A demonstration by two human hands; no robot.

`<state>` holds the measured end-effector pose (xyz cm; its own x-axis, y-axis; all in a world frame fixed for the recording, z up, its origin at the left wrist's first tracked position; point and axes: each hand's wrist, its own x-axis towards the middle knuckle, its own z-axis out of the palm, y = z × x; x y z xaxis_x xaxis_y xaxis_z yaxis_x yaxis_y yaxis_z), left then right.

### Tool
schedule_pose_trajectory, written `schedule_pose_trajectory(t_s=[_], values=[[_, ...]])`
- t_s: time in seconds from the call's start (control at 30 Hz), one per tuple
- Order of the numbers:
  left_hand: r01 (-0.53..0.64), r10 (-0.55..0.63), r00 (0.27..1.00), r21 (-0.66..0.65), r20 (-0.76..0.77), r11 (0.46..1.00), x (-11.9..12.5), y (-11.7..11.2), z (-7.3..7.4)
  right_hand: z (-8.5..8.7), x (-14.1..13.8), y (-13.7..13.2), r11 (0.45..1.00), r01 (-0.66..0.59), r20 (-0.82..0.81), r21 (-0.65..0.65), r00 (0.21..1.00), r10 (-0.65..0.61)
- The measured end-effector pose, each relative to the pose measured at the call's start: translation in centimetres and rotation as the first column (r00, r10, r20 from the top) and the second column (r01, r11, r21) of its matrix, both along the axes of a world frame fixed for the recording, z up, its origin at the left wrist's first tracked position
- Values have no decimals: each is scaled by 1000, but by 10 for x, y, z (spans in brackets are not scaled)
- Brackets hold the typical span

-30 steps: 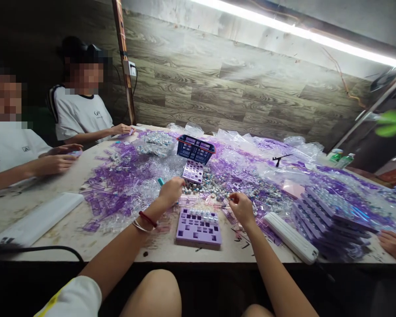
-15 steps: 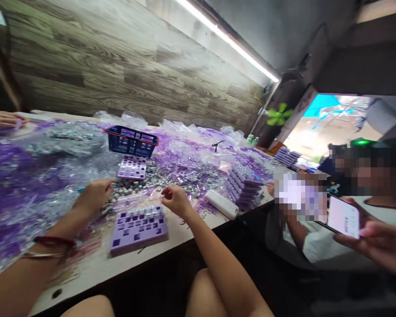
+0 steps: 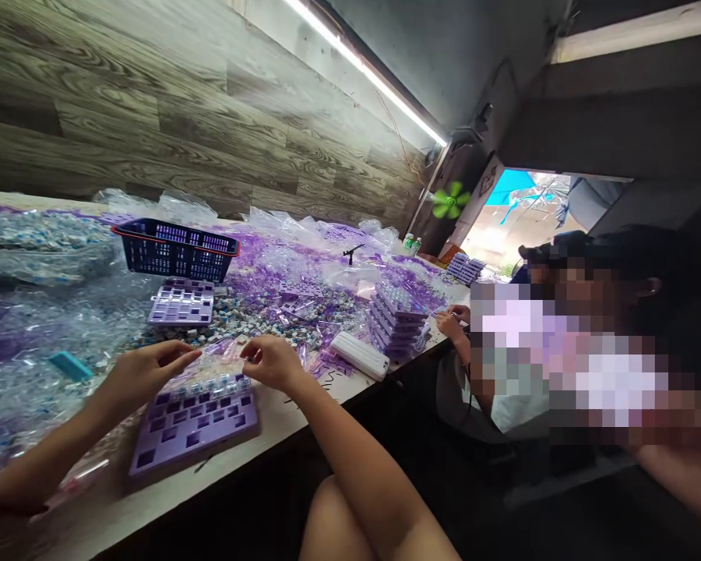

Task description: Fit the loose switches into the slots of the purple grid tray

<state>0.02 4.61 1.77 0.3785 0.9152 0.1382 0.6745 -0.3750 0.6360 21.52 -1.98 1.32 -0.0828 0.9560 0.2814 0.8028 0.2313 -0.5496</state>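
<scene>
A purple keyboard tray lies near the table's front edge, long axis running left to right and tilted up toward the right, small switches along its far row. Both hands have closed in over that row since half a second ago: the left hand with fingers extended, the right hand curled, fingertips pinched, contents too small to tell. A dark basket stands beyond; a co-worker's hand works near stacked trays.

We see purple keyboard tray flat at table edge below our hands, grid of square sockets mostly unfilled, far row holding pale switches.
</scene>
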Motion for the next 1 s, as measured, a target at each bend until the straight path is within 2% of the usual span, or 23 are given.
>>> schedule_pose_trajectory(t_s=[0.2, 0.4, 0.57, 0.7, 0.77, 0.87, 1.0], values=[[121, -52, 958, -236, 282, 964, 3, -2, -5, -6, -3, 2, 997, -51, -30, 49, 998, 52], [226, -128, 908, -209, 400, 951, 7, -3, -11, -7, -10, -3, 994, -99, -88, 42, 991, 102], [253, -98, 866, -261, 490, 932, 9, -13, -11, -8, -6, -18, 996, -84, -162, 16, 983, 85], [327, -78, 811, -340, 580, 882, 9, -15, -14, 3, -7, -40, 992, -80, -198, 99, 975, 98], [345, -66, 791, -355, 608, 869, 9, -15, -16, 9, -16, -49, 992, -109, -205, 69, 971, 121], [325, -52, 788, -343, 613, 882, 9, -14, -20, 11, -35, -52, 987, -153, -87, 51, 984, 157], [234, -37, 813, -267, 581, 935, 8, -8, -26, 0, -50, -37, 979, -174, 143, 109, 977, 157]])
